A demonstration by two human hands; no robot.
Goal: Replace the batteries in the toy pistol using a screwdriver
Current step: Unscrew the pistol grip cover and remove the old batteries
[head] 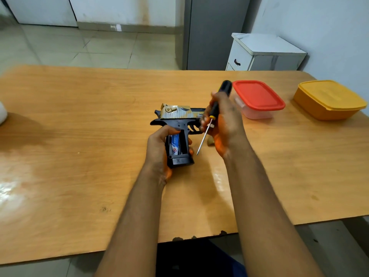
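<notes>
— Two hands are working over the tabletop [79,136]; what is the left hand [157,148] doing?
— Its grip is curling round the toy pistol [179,124] handle, where a blue battery [175,143] is showing in the open compartment.
— And the right hand [223,124]?
— Its grip is clamping on the screwdriver [211,116], tip pointing down just beside the handle.

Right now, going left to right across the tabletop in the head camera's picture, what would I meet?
White object at the left edge → left hand gripping the toy pistol → right hand holding the screwdriver → red-lidded container → yellow container.
</notes>
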